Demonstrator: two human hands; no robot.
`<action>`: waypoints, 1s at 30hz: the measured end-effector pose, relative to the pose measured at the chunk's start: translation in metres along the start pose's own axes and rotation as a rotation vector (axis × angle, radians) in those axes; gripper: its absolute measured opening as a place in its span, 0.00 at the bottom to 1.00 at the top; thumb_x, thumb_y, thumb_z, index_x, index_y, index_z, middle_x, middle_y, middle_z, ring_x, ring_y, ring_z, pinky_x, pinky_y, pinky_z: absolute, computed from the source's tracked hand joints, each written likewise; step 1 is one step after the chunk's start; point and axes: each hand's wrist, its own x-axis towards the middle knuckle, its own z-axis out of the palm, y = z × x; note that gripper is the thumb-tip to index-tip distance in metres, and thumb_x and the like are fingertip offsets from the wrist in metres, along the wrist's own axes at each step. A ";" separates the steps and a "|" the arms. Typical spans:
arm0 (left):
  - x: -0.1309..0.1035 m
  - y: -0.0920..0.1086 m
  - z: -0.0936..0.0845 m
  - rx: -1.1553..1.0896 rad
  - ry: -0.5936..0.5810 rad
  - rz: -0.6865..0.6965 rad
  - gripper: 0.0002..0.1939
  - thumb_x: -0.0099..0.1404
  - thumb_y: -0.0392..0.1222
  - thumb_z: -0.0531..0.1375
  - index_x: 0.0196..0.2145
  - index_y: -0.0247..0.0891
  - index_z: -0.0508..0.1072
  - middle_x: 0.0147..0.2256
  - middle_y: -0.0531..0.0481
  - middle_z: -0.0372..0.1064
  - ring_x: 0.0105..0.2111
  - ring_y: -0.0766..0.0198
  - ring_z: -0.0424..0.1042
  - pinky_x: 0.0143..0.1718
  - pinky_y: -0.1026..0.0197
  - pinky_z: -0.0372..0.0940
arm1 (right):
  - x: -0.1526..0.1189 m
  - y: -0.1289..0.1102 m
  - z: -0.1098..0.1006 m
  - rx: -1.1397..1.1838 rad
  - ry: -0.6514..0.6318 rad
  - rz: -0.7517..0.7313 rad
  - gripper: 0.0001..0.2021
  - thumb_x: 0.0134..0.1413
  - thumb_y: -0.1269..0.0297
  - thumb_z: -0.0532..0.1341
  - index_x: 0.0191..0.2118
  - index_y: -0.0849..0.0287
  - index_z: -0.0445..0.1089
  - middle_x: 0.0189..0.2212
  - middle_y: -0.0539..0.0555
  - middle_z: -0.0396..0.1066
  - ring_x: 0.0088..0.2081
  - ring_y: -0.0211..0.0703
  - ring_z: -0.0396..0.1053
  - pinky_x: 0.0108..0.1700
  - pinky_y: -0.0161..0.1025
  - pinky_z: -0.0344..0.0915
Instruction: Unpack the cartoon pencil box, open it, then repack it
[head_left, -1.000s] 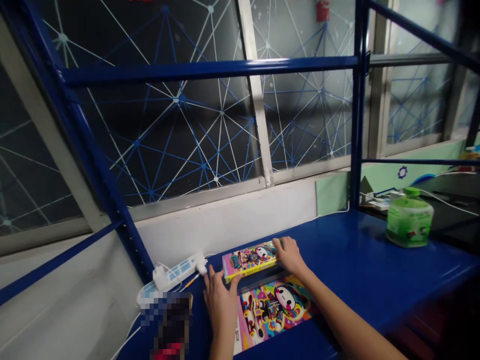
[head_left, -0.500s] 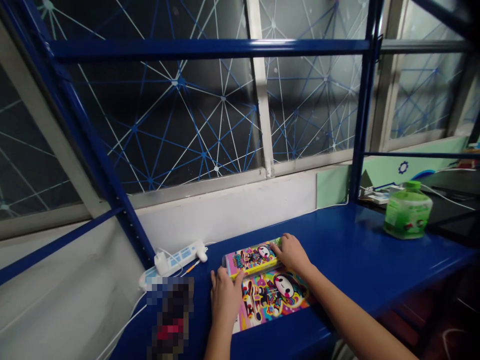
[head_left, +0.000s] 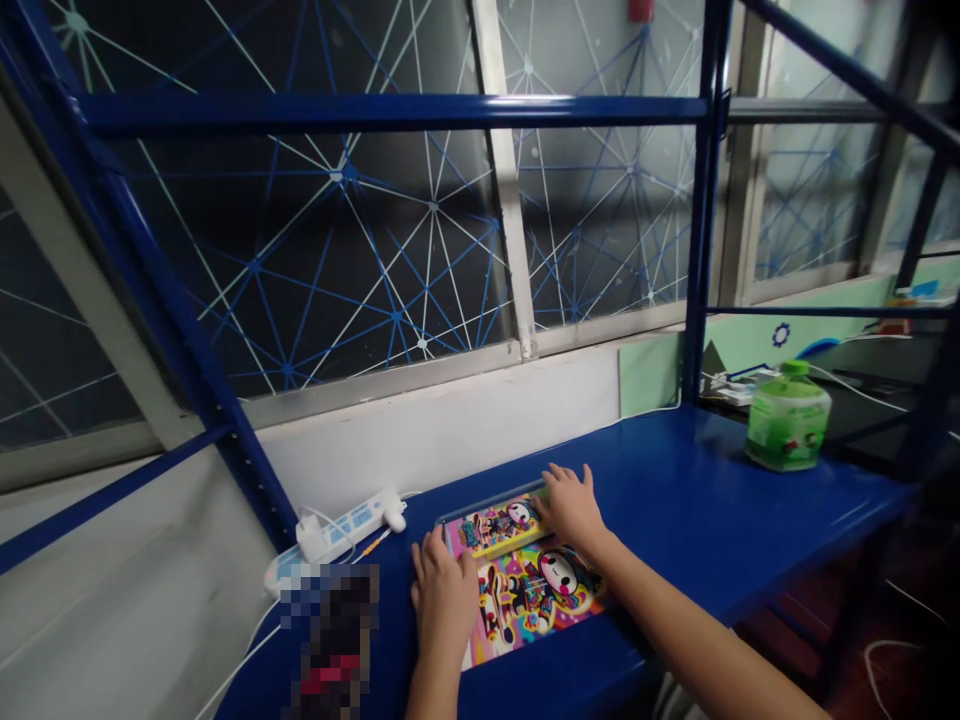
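Note:
A slim box (head_left: 501,524) with a bright cartoon print and a yellow front edge lies across the back part of a larger printed sheet or book cover (head_left: 525,600). A clear plastic edge (head_left: 487,503) shows along the box's far side. My left hand (head_left: 444,590) rests at the box's left end, fingers stretched forward and thumb by its front corner. At the right end, my right hand (head_left: 574,508) has its fingers spread and raised, with the thumb side near the box. Parts of both box ends are hidden by my hands.
Both lie on a blue table (head_left: 652,500). A white power strip (head_left: 345,530) with cables stands at the back left, near a pixelated dark item (head_left: 334,640). To the right is a green bottle (head_left: 787,420). Blue metal posts (head_left: 701,220) rise behind, before patterned windows.
My right hand's fingers have spread and lifted at the box's right end. The clear edge behind the box shows more. The whole view has shifted slightly.

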 end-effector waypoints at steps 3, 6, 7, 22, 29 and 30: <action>0.002 0.009 -0.003 -0.023 0.047 0.084 0.24 0.72 0.43 0.44 0.63 0.35 0.56 0.68 0.36 0.49 0.71 0.45 0.39 0.65 0.38 0.49 | -0.020 -0.020 -0.013 0.050 -0.004 -0.126 0.14 0.66 0.61 0.53 0.48 0.59 0.73 0.53 0.63 0.71 0.56 0.56 0.65 0.63 0.58 0.47; 0.015 0.024 -0.005 -0.069 0.006 0.198 0.21 0.72 0.43 0.44 0.59 0.40 0.62 0.67 0.42 0.54 0.70 0.51 0.42 0.67 0.43 0.48 | -0.057 -0.032 -0.019 0.112 -0.084 -0.268 0.12 0.66 0.58 0.55 0.42 0.53 0.75 0.44 0.55 0.76 0.48 0.48 0.70 0.55 0.44 0.61; 0.022 0.029 -0.005 -0.082 -0.024 0.234 0.20 0.72 0.42 0.45 0.58 0.41 0.64 0.66 0.44 0.57 0.70 0.52 0.45 0.66 0.46 0.50 | -0.070 -0.033 -0.019 0.137 -0.118 -0.308 0.12 0.65 0.54 0.56 0.45 0.51 0.75 0.46 0.54 0.76 0.49 0.47 0.70 0.54 0.42 0.62; 0.062 0.035 0.028 0.028 -0.421 0.551 0.24 0.72 0.54 0.48 0.62 0.54 0.64 0.69 0.49 0.52 0.71 0.45 0.39 0.67 0.41 0.47 | -0.095 0.013 -0.028 0.189 -0.233 -0.240 0.29 0.60 0.35 0.53 0.46 0.57 0.70 0.45 0.59 0.69 0.45 0.55 0.66 0.51 0.52 0.63; 0.064 0.027 0.022 0.066 -0.400 0.546 0.25 0.72 0.51 0.45 0.62 0.52 0.65 0.68 0.48 0.54 0.70 0.46 0.45 0.67 0.46 0.47 | -0.085 -0.011 -0.005 0.120 -0.205 -0.224 0.30 0.57 0.34 0.56 0.47 0.58 0.69 0.49 0.63 0.68 0.50 0.62 0.64 0.52 0.59 0.62; 0.064 0.027 0.022 0.070 -0.393 0.543 0.25 0.72 0.51 0.45 0.62 0.51 0.65 0.68 0.47 0.55 0.70 0.47 0.45 0.67 0.46 0.47 | -0.085 -0.016 -0.002 0.119 -0.188 -0.213 0.30 0.57 0.34 0.57 0.47 0.58 0.69 0.50 0.63 0.67 0.51 0.62 0.64 0.53 0.59 0.61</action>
